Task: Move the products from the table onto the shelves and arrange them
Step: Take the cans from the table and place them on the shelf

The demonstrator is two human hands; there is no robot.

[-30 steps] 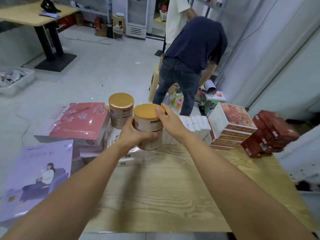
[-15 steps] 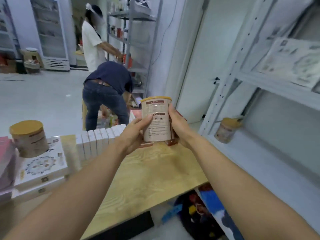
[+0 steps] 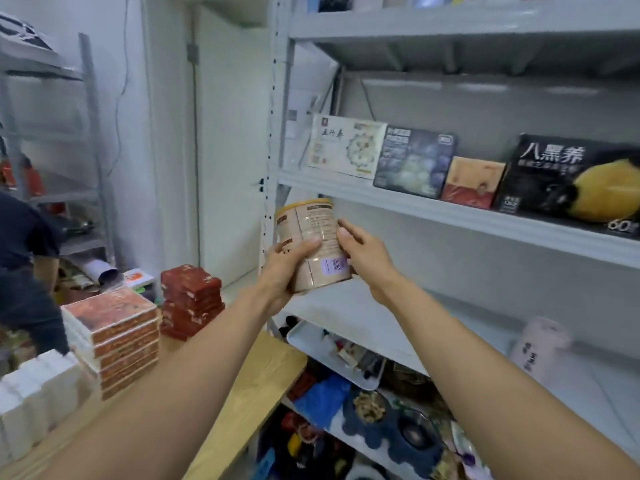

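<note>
Can held in both hands at the shelving, not set down.

The can [image 3: 313, 244] is tilted, gold lid up and to the left, barcode facing the camera. The left hand [image 3: 284, 268] grips its lower left side, fingers curled round the back and thumb across the label; the right hand [image 3: 363, 254] grips the right side, thumb on the label. Just below the hands runs a white shelf board [image 3: 349, 320]; the can is clear of it. Above and right of the hands, four boxes [image 3: 414, 162] stand on the next shelf [image 3: 450, 211]. Below and left of the hands is the table [image 3: 256, 382] with red stacks [image 3: 190, 303]. A blurred can-like object [image 3: 540, 344] stands on the board, far right of the hands.
</note>
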